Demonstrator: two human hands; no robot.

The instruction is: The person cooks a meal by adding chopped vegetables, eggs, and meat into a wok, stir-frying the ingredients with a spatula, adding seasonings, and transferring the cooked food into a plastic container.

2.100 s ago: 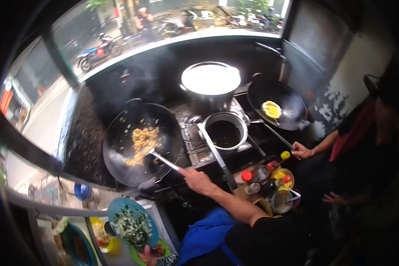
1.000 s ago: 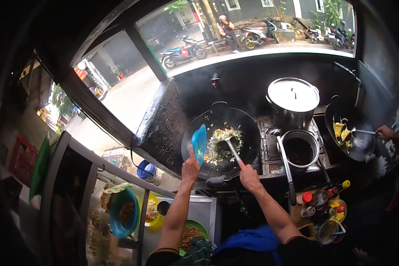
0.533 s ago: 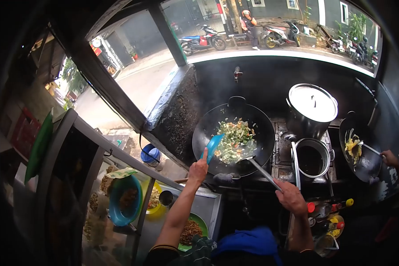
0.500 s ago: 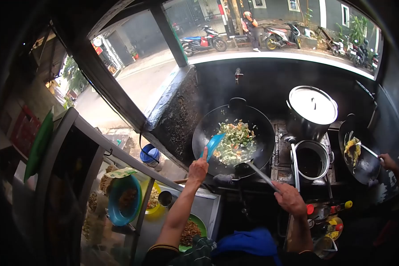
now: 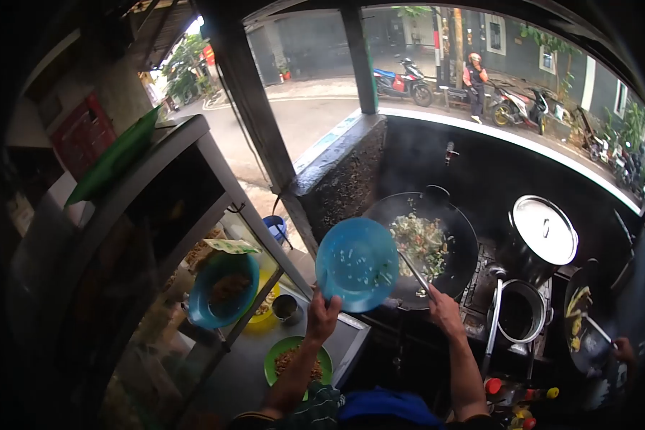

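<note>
My left hand (image 5: 324, 317) grips the near rim of a shallow blue plastic bowl (image 5: 347, 276), its inside facing me with a few pale and green scraps clinging to it. The bowl overlaps the left edge of a large black wok (image 5: 469, 236). Chopped vegetables (image 5: 423, 240) lie steaming in that wok. In my right hand (image 5: 446, 312), closed around its handle, is a metal spatula (image 5: 414, 272); its blade reaches toward the vegetables, partly hidden by the bowl.
A lidded pot (image 5: 545, 222) and an open pot (image 5: 521, 312) stand right of the wok. Another person's hand (image 5: 623, 350) holds a utensil in a second wok (image 5: 588, 351). Bottles (image 5: 512, 393) are at lower right. Left are a glass cabinet (image 5: 215, 179) and a green plate (image 5: 324, 365) of food.
My left hand has brought the blue bowl back from over the wok and turned its inside toward me. The spatula stays in my right hand. The camera view has swung left.
</note>
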